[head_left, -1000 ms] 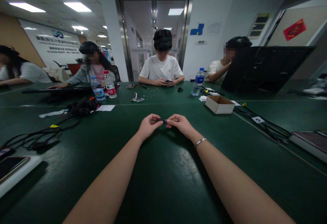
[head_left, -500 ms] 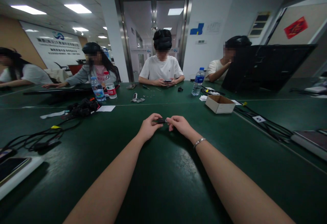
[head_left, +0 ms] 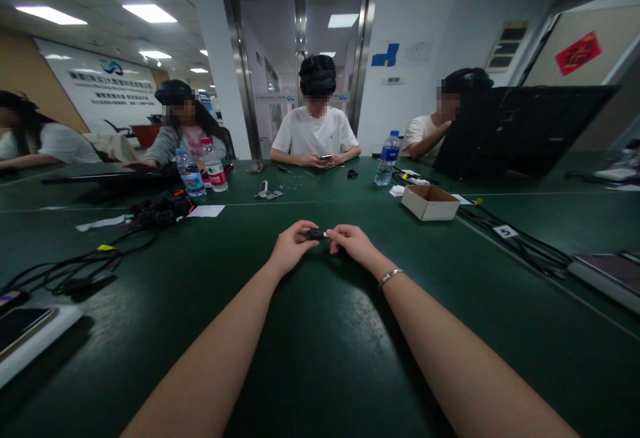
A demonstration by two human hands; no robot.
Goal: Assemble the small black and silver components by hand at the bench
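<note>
Over the middle of the green table (head_left: 320, 331), my left hand (head_left: 293, 248) pinches a small dark object (head_left: 315, 235) between thumb and fingers. The object lies sideways, with a short bright tip at its right end. At that tip my right hand (head_left: 353, 245) has its thumb and fingers pressed together; a silver bracelet (head_left: 390, 278) is on that wrist. Whatever part lies between the right fingertips is too small to make out. Both hands are near each other, just above the table surface.
An open cardboard box (head_left: 430, 203) stands right of my hands, beside black cables (head_left: 520, 241). Left are tangled cables (head_left: 160, 210), two bottles and a phone (head_left: 25, 328). Small grey pieces (head_left: 269, 193) lie ahead. Several people sit around; a large monitor (head_left: 525, 131) is at right.
Both hands keep their places on the dark object, with hardly any shift. At left, the arm of a seated person has drawn back slightly.
</note>
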